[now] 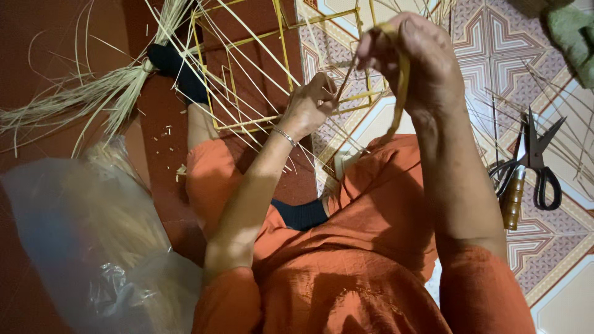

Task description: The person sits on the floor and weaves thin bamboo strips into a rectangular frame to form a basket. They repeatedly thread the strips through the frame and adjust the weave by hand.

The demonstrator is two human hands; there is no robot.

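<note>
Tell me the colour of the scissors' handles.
Black, on the scissors lying on the patterned floor; head view.

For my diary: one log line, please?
left hand: pinching straw strands | right hand: gripping yellow strip | scissors: on floor

- Wire frame (247,68) stands on the floor ahead of the seated person, between the outstretched legs; loose straw strands (247,55) cross over it
- Left hand (309,102) against the frame's right side; right hand (414,62) raised just right of it, gripping a flat strip (403,80) that hangs down toward the lap
- Straw bundle (93,93) lies far left, its tied end touching the left foot (176,71)
- Plastic bag (93,247) lies near left, beside the left knee
- Scissors (538,161) on tiled floor (557,247) far right; wooden-handled tool (512,198) just left of them, touching
- Cloth (572,31) at top right corner, behind the scissors
</note>
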